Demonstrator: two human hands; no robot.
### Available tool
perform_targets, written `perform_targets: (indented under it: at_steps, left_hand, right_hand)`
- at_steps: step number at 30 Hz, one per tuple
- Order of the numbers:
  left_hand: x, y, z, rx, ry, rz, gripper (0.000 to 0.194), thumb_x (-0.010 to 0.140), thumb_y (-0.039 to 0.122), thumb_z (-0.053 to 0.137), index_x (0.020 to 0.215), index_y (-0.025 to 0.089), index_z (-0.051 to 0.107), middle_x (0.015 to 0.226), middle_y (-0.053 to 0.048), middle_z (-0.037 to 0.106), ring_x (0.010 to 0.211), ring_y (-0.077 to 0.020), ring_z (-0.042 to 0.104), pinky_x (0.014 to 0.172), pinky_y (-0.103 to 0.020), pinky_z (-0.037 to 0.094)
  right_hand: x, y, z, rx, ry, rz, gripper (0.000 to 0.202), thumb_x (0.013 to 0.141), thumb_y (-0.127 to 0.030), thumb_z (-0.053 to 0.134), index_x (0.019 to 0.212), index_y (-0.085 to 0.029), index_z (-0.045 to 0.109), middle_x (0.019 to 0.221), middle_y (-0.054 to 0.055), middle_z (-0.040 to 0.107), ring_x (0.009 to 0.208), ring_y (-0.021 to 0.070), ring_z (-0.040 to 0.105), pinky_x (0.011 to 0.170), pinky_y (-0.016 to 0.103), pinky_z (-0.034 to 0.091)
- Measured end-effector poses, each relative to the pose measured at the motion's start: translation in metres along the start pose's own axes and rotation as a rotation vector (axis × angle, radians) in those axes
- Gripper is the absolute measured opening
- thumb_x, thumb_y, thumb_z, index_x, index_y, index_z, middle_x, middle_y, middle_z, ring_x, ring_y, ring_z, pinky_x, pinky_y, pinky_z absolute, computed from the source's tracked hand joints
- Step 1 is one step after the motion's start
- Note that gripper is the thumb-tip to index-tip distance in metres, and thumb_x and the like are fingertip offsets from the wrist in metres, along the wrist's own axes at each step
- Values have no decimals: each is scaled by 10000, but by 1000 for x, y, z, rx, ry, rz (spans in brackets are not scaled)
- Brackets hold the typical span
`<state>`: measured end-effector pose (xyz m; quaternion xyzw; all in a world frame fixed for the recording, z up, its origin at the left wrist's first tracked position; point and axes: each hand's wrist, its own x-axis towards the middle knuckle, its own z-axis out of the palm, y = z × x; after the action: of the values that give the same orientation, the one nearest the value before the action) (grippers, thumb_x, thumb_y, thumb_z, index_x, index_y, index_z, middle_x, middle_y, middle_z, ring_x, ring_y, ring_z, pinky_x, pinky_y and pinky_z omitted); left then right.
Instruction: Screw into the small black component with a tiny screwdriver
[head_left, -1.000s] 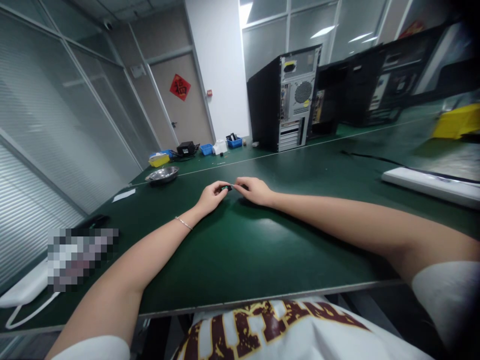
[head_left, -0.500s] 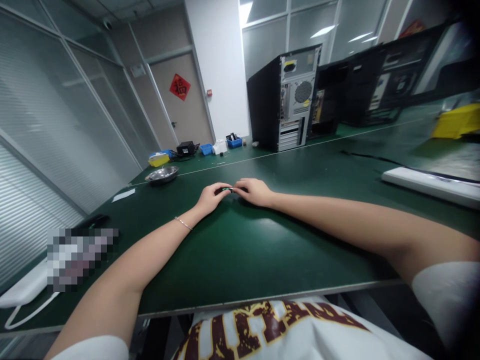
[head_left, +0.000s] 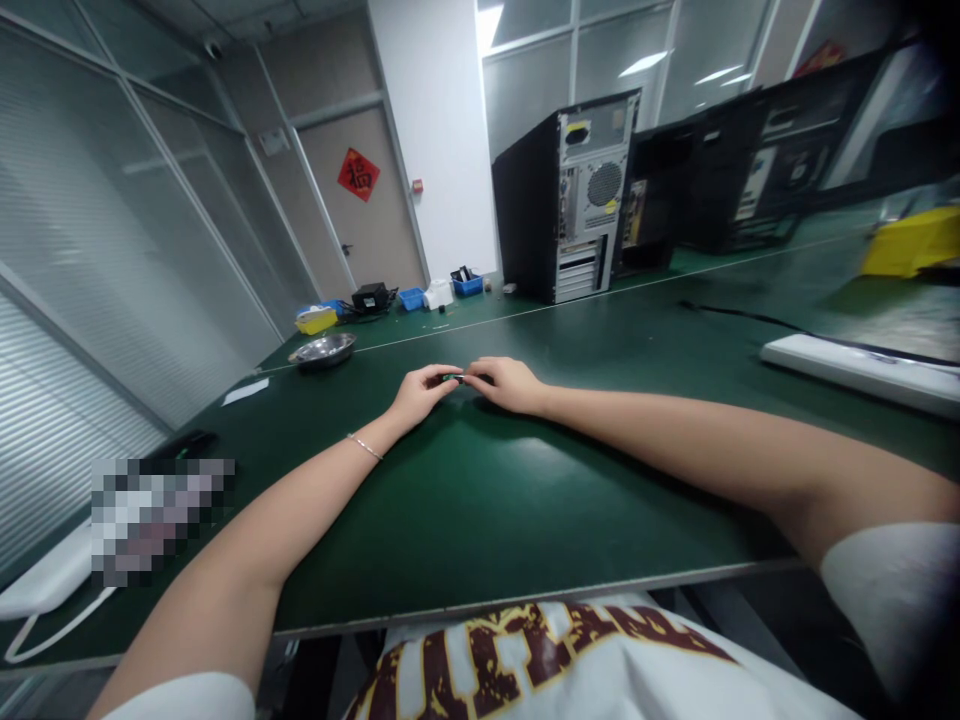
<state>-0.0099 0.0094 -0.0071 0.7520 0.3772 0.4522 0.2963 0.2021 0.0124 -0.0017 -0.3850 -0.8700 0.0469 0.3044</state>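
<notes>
Over the green tabletop [head_left: 450, 520], my left hand [head_left: 418, 393] pinches a small green piece with a silvery end [head_left: 453, 377] between thumb and fingers. My right hand [head_left: 510, 384] meets it from the other side, its fingers closed at the silvery end. Fingertips cover most of the piece, and its kind is too small to make out. Both hands are low, close to the table surface, with their fingertips nearly touching.
A shiny metal bowl [head_left: 324, 350] stands left beyond my hands. Computer towers [head_left: 581, 200] and small blue bins [head_left: 468, 284] line the back. At right lie a white power strip [head_left: 855, 368] and a yellow bin [head_left: 911, 243]. A white strip with cable [head_left: 49, 580] is near left.
The view has shifted very slightly. Both hands keep the same pinch on the small piece, with no other clear movement.
</notes>
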Motion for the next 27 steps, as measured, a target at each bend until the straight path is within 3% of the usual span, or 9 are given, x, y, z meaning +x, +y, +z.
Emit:
perform_targets:
  at_steps: [3, 8, 15, 19, 23, 27]
  left_hand:
    - [0, 0, -2, 7, 27, -17, 308, 758, 298, 735, 1033, 160, 752, 978, -80, 722, 782, -165, 607, 723, -289, 473]
    - [2, -5, -3, -62, 15, -46, 289, 723, 228, 729, 1002, 154, 712, 993, -71, 687, 876, -174, 621, 800, -299, 482]
    - [4, -13, -2, -209, 33, -122, 352, 688, 272, 793, 960, 147, 607, 918, -42, 653, 876, -166, 648, 807, -298, 507]
    - [5, -12, -2, -209, 9, -113, 386, 738, 308, 770, 1060, 132, 650, 987, -74, 691, 871, -161, 642, 841, -309, 508]
    - [5, -12, 1, -175, -45, -109, 464, 788, 317, 729, 1185, 126, 582, 965, -86, 705, 868, -173, 663, 838, -327, 516]
    - [4, -13, 4, -47, -89, -32, 399, 816, 291, 688, 1169, 129, 594, 995, -98, 701, 922, -193, 665, 848, -328, 513]
  right_hand:
    - [0, 1, 0, -9, 8, 23, 283, 984, -371, 474, 1001, -225, 716, 1018, 49, 717, 884, 180, 609, 677, 250, 362]
    - [0, 1, 0, -4, 1, 27, 288, 985, -381, 465, 1002, -228, 709, 1013, 48, 716, 887, 183, 614, 680, 252, 367]
    - [0, -1, -1, -8, 1, 6, 274, 982, -361, 476, 966, -216, 708, 991, 47, 711, 876, 176, 610, 668, 249, 355]
    - [0, 0, 0, 1, 0, 3, 283, 983, -369, 474, 970, -216, 711, 996, 50, 711, 869, 175, 604, 673, 245, 353]
    - [0, 1, 0, 10, 18, -11, 281, 984, -363, 473, 965, -213, 711, 987, 46, 710, 856, 169, 602, 666, 243, 348]
    - [0, 0, 0, -8, 25, 11, 281, 984, -359, 471, 968, -214, 712, 983, 48, 709, 866, 173, 605, 662, 247, 348]
